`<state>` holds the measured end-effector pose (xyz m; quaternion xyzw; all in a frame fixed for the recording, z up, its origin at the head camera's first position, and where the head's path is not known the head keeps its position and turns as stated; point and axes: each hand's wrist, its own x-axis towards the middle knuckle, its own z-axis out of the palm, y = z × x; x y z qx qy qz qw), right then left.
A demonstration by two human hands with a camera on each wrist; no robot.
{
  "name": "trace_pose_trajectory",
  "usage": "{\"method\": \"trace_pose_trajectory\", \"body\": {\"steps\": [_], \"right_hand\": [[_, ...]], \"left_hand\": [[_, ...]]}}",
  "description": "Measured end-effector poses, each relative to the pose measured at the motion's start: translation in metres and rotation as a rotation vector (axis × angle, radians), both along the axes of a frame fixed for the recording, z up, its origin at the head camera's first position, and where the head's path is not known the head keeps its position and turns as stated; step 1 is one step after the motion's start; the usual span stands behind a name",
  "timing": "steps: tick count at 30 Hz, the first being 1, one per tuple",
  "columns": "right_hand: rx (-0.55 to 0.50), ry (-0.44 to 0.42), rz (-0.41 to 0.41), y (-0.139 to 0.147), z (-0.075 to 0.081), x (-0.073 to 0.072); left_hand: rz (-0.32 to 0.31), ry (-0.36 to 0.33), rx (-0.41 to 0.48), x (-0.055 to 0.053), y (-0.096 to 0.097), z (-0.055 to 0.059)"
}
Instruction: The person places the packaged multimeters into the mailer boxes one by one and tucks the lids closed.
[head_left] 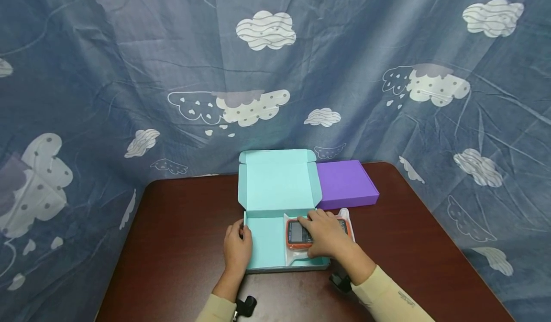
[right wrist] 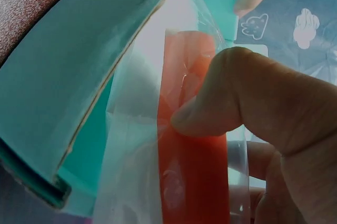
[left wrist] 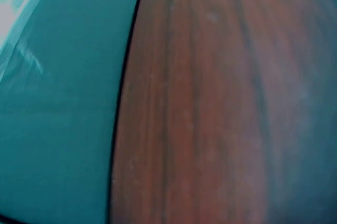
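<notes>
An open mint-green cardboard box (head_left: 267, 245) lies on the table with its lid raised at the back. Over its right half is an orange-and-black digital multimeter (head_left: 297, 231) in a clear plastic bag (head_left: 289, 257). My right hand (head_left: 329, 233) grips the multimeter across its width, thumb on the near orange side (right wrist: 195, 176) and fingers on the far one. The bag's right end sticks out past the box's right wall. At the left wall, my left hand (head_left: 238, 248) holds the box edge, its fingertips partly hidden. The left wrist view has only the box's outer wall (left wrist: 58, 103) and wood.
A closed purple box (head_left: 346, 183) lies behind and to the right, beside the raised lid. The dark wooden table (head_left: 185, 236) extends around the boxes. A blue curtain with cloud prints (head_left: 275, 73) hangs behind the table.
</notes>
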<state>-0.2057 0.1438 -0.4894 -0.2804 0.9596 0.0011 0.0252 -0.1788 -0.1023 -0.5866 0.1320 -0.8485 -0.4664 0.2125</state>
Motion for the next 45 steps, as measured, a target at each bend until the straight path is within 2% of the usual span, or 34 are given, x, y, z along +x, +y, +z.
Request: {"method": "trace_pose_trajectory", "body": {"steps": [7, 16, 21, 27, 32, 36, 40, 45], "right_hand": [[0.012, 0.009, 0.0, -0.004, -0.002, 0.001], [-0.086, -0.023, -0.027, 0.005, -0.003, 0.009], [-0.118, 0.009, -0.045, 0.017, -0.001, 0.014], [-0.121, 0.024, -0.082, 0.037, 0.008, 0.017], [-0.117, -0.02, -0.142, 0.054, 0.019, 0.018], [-0.116, -0.048, -0.175, 0.062, 0.022, 0.016], [-0.126, -0.043, -0.148, 0.063, 0.021, 0.014], [-0.16, 0.007, -0.087, 0.061, 0.015, 0.008]], "left_hand": [[-0.003, 0.006, 0.003, -0.001, -0.001, 0.002], [0.008, -0.006, 0.0, 0.0, 0.0, -0.001], [0.008, -0.007, -0.001, 0.0, 0.0, -0.001], [0.002, -0.005, 0.003, 0.0, 0.0, 0.0], [0.01, -0.009, -0.007, -0.001, 0.0, -0.002], [0.012, -0.015, -0.014, -0.001, 0.0, -0.002], [0.013, -0.009, -0.014, -0.001, 0.0, -0.001], [0.013, -0.018, -0.012, -0.001, 0.0, -0.001]]}}
